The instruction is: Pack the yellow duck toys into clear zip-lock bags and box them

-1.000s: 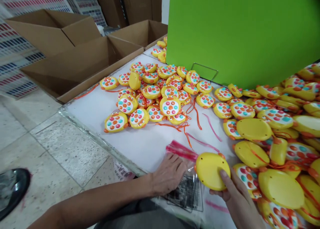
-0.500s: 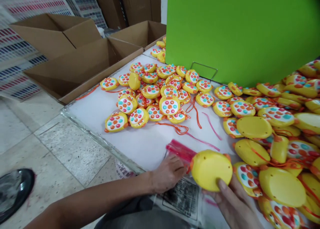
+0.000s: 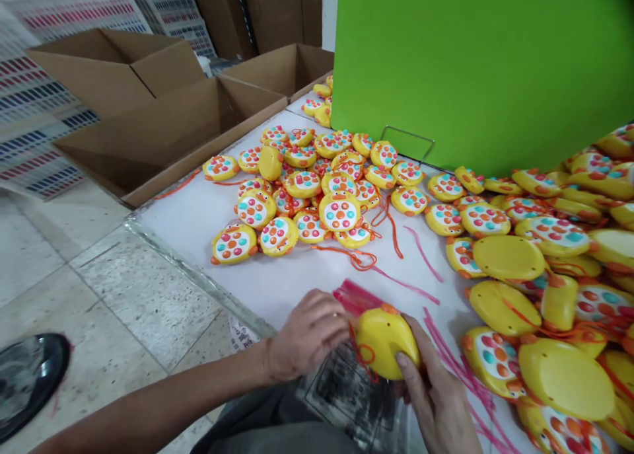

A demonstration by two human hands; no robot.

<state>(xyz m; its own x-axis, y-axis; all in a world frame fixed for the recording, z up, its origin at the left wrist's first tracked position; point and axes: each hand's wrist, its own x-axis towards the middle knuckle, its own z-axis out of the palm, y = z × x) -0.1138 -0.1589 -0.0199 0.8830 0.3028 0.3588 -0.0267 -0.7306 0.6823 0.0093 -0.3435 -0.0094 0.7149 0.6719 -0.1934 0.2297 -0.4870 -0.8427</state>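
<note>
My right hand [image 3: 436, 388] grips a yellow duck-shaped pop-button toy [image 3: 382, 348], thumb across its plain back, which faces up. An orange cord [image 3: 365, 353] hangs in a loop from the toy's left side. My left hand [image 3: 310, 335] is beside it with curled, slightly blurred fingers pinching at the cord's end. Behind the toy lies a bundle of pink strips [image 3: 354, 297], partly covered by the left fingers. Under both hands is a clear plastic bag with a dark printed label [image 3: 341, 394], above my lap.
Several similar toys form a pile [image 3: 302, 189] mid-table, and a larger heap [image 3: 559, 308] fills the right. Loose pink strips [image 3: 460, 368] lie nearby. A green board [image 3: 475, 71] stands behind. Open cardboard boxes [image 3: 163, 130] adjoin the table's left edge; crates [image 3: 44, 104] are stacked beyond.
The toy has moved left and turned in my right hand, bringing its orange cord into view. My left hand has lifted and shifted left from the pink bundle. More pink strips show on the table.
</note>
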